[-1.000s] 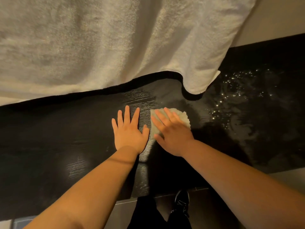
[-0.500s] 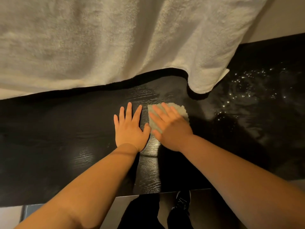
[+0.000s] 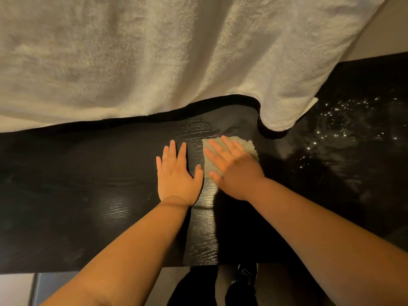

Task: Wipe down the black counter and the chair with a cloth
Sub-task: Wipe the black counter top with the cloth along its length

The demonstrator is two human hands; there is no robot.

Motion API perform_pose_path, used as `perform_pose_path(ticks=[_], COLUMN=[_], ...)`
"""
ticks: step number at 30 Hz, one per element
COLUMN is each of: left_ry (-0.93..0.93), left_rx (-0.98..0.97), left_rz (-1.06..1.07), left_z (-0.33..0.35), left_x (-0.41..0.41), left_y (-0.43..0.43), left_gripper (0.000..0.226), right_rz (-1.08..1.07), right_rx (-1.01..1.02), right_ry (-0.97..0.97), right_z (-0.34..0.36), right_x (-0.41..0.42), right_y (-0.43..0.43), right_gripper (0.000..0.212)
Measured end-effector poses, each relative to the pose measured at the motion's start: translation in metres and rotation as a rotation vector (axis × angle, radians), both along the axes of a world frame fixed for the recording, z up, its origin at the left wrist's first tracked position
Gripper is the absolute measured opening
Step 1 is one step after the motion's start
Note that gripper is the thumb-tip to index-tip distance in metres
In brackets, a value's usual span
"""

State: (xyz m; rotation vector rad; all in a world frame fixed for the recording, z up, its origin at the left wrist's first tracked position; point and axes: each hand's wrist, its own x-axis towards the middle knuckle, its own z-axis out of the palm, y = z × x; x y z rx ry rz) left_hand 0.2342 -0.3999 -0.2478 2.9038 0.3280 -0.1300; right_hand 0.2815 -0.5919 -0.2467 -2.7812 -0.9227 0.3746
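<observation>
The black counter (image 3: pixel 77 195) spans the frame from 9 o'clock to 3 o'clock, with a visible wood-grain texture where light reflects off it. The left hand (image 3: pixel 176 175) lies flat, palm down, on the counter just left of frame centre, fingers extended and slightly spread toward 12 o'clock; it grips nothing. The right hand (image 3: pixel 234 171) lies just beside it, at its 3 o'clock, also palm down with the fingers extended, pointing toward 11 o'clock. This hand presses flat on a small pale cloth (image 3: pixel 250 146) rather than closing around it; the fingers are blurred. The cloth lies on the counter beneath the right fingers and palm, and its ragged edge shows past the fingertips toward 1 o'clock. The left thumb sits close to the near-left corner of the cloth; contact cannot be confirmed. A large white towel (image 3: pixel 154 51) fills the upper half of the frame, and one lower corner hangs down at 1 o'clock, just above the cloth. At 2 o'clock to 3 o'clock the counter surface carries scattered bright droplets (image 3: pixel 344 122) and faint streaks. At 6 o'clock, below the near edge of the counter, dark trouser legs and one black shoe (image 3: pixel 242 277) stand on the floor. The chair is out of view.
</observation>
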Motion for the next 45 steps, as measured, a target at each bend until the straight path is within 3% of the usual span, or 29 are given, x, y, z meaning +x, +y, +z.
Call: perform_pose_path(ticks=[2, 6, 8, 15, 23, 30, 38, 45], left_ry=[0.006, 0.030, 0.025, 0.026, 0.033, 0.077, 0.091, 0.087], left_rx=[0.028, 0.033, 0.055, 0.060, 0.038, 0.050, 0.050, 0.058], left_rz=[0.030, 0.049, 0.044, 0.043, 0.040, 0.046, 0.043, 0.051], left_z=[0.000, 0.000, -0.001, -0.001, 0.000, 0.001, 0.004, 0.001], left_x=[0.000, 0.002, 0.002, 0.002, 0.003, 0.005, 0.006, 0.006], left_y=[0.000, -0.001, -0.001, -0.001, -0.001, -0.001, -0.001, -0.001], left_gripper=[0.078, 0.078, 0.078, 0.078, 0.078, 0.080, 0.078, 0.080], right_rz=[-0.030, -0.400, -0.464, 0.012, -0.416, 0.020, -0.296, 0.098], right_rx=[-0.012, -0.010, -0.039, -0.022, -0.033, -0.040, -0.079, -0.007], right_ry=[0.011, 0.092, 0.050, 0.040, 0.080, 0.030, 0.054, 0.081], right_z=[0.002, 0.004, 0.004, 0.014, 0.006, 0.010, 0.015, 0.018], right_x=[0.020, 0.060, 0.056, 0.021, 0.096, 0.036, 0.119, 0.061], right_y=[-0.009, -0.027, -0.017, 0.003, 0.014, 0.013, 0.039, 0.016], right_gripper=[0.076, 0.071, 0.070, 0.070, 0.068, 0.072, 0.064, 0.067])
